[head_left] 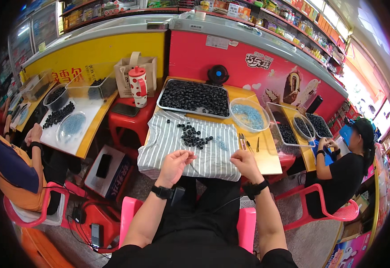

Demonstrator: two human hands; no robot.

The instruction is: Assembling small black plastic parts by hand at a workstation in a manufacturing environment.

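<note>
Both hands are raised just over the near edge of a grey-and-white striped cloth (170, 145) on the table. My left hand (175, 167) is closed in a pinch; a faint thin dark line shows beside its fingertips, too fine to name. My right hand (246, 163) is also pinched, apart from the left, near the cloth's right edge; whatever is in its fingers is too small to make out. Beyond my hands lies a loose pile of small black round parts (194, 136). A few small pale-blue pieces (221, 143) are scattered right of it.
Behind the cloth stands a metal tray (194, 96) full of black parts, with a clear bowl of blue pieces (247, 114) to its right. Small hand tools (244, 142) lie at the right. A tumbler (138, 85) stands on a red stool. People sit at tables on both sides.
</note>
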